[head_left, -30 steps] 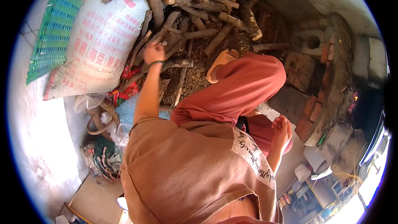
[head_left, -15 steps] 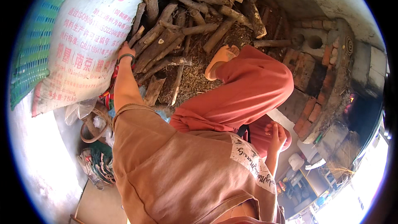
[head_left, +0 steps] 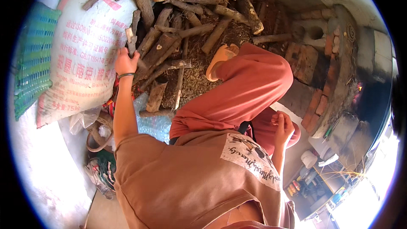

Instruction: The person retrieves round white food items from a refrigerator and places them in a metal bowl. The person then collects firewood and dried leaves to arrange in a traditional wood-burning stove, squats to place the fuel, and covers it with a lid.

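Note:
My left hand point(head_left: 126, 62), a dark band at its wrist, is closed round the lower end of a short stick of firewood point(head_left: 130, 41). The stick points upward in front of the large printed white sack point(head_left: 85, 51). Just right of that hand lies the heap of split logs and branches point(head_left: 165, 44). My right hand point(head_left: 283, 128) hovers by my bent knee with its fingers curled in; nothing shows in them.
A green woven basket point(head_left: 36, 59) leans at the far left. Clear bubble wrap point(head_left: 154, 127) lies below the logs. On the right stands a brick stove point(head_left: 318, 101) with a small glow at its opening. My sandalled foot point(head_left: 220, 61) rests beside the wood.
My left hand has come up from low beside the sack, lifting the stick off the heap's edge. More bubble wrap shows under my arm. The right hand stays curled near the knee.

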### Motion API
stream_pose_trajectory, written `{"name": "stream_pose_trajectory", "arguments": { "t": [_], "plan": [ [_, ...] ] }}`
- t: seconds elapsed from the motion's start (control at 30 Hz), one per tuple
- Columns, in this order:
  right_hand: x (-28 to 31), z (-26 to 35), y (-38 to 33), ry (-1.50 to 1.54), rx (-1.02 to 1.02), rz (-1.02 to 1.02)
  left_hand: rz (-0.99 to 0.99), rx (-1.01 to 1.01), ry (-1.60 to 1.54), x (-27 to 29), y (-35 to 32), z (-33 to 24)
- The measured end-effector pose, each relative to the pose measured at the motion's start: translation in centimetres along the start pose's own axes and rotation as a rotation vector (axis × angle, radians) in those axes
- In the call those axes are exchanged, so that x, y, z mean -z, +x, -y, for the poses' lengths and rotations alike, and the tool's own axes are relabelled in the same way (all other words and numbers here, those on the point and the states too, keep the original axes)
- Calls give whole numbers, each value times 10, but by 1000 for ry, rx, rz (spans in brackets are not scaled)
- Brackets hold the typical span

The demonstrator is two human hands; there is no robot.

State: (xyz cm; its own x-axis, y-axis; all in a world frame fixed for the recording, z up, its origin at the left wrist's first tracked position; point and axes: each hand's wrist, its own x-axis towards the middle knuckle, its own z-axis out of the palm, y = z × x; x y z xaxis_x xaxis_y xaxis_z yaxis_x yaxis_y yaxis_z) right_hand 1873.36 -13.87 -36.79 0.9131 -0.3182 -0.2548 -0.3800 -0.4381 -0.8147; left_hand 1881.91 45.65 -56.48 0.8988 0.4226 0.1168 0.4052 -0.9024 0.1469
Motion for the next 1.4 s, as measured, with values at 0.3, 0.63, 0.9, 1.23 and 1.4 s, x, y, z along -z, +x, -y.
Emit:
{"name": "stream_pose_trajectory", "arguments": {
  "t": [0.3,0.63,0.9,1.23,1.4],
  "plan": [
    [-40,119,18,-348,627,-50,343,110,-1519,146,17,-233],
    [62,126,21,-517,630,-384,384,-259,-1572,201,6,-461],
    [132,74,-5,-282,342,-291,498,-760,-1329,241,-73,-612],
    [210,49,78,731,-44,-268,768,-980,-1461,189,-90,-717],
    [297,26,204,994,65,-503,877,-918,-1296,162,-89,-719]
  ]
}}
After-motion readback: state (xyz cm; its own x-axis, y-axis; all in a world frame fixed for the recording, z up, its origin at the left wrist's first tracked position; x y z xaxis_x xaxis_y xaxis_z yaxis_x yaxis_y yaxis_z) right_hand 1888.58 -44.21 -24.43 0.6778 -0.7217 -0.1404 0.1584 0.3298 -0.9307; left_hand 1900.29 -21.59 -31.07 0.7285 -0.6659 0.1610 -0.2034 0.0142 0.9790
